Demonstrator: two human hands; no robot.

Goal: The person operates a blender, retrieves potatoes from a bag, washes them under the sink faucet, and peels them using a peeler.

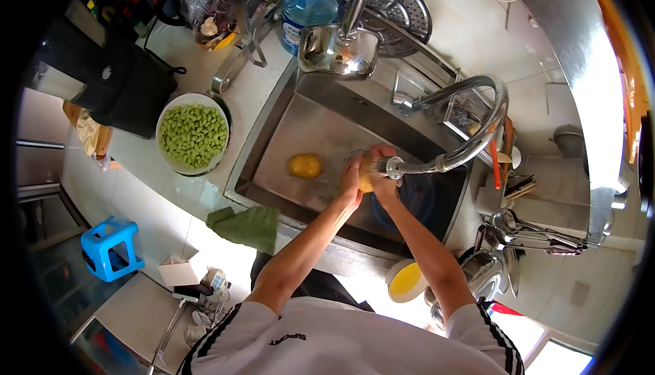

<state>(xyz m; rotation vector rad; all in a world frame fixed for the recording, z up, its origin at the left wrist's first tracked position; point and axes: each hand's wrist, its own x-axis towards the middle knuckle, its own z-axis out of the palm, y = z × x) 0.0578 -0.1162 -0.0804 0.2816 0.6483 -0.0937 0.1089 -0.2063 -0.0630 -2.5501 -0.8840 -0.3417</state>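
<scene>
Just past the white shirt (341, 337), noting a green cloth (245, 228) hanging over the counter's front edge: might be dragged down by a brush of the left arm. Farther out, over the sink (290, 126), gripping a yellow, potato-like piece (367, 177) between left hand (350, 180) and right hand (385, 184), fingers of both curled around it close by the nozzle (393, 167) of the tap (503, 105). Cannot make out for certain any running water. Could lose hold of the rounded piece through slick skin and a loosened grip, dropping it onto hard steel and perhaps bruising it. Might also knock knuckles on the nozzle, so near the right hand. To the left of both hands, finding a second yellow piece (305, 165) loose on the sink floor, apt to roll if struck. Farther off on the left counter, seeing a bowl (175, 163) heaped with green beans (193, 133); likely to spill only with a hard bump. Beyond the sink, noting a blue-topped pump bottle (310, 12), at little risk.
</scene>
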